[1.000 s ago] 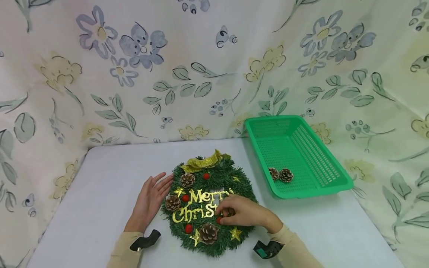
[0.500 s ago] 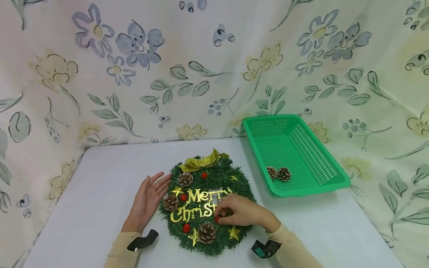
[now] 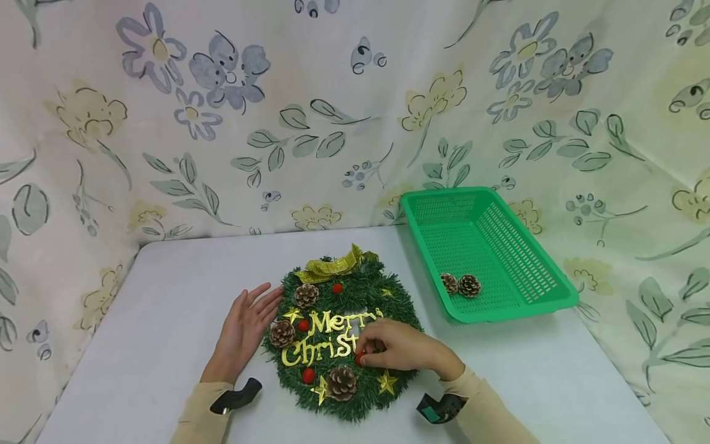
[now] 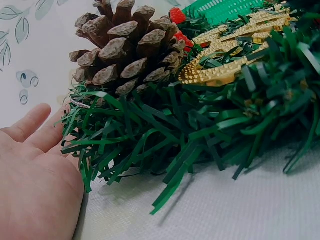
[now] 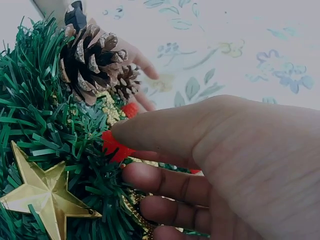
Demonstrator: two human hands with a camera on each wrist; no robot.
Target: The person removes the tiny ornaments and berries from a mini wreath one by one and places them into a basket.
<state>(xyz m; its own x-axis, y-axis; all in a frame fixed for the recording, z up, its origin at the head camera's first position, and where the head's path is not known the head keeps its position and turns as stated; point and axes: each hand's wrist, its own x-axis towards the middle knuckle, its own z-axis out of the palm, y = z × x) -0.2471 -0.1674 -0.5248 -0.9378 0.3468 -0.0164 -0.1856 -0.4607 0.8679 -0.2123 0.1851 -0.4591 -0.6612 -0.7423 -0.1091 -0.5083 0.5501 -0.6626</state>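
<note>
A green tinsel wreath (image 3: 363, 404) lies flat on the table, with gold "Merry Christmas" lettering (image 4: 215, 75) across its middle. Thumb and forefinger of my right hand (image 3: 405, 350) pinch a red ball (image 5: 115, 146) at the wreath's lower right, beside the lettering; the other fingers curl below. My left hand (image 3: 244, 330) lies palm up along the wreath's left edge, fingers extended, their tips against the tinsel. Pine cones, such as the large one (image 3: 341, 383) at the bottom, gold stars (image 5: 42, 192) and a gold ribbon (image 3: 333, 268) decorate the ring. My right hand hides part of the lettering.
A green plastic basket (image 3: 516, 313) stands at the right of the white table (image 3: 188, 290), with two pine cones (image 3: 469, 285) in its near left corner. Floral cloth (image 3: 310, 172) hangs behind the table and along its sides.
The head view shifts slightly. Both hands keep their places, the right one at the red ball and the left one at the wreath's edge.
</note>
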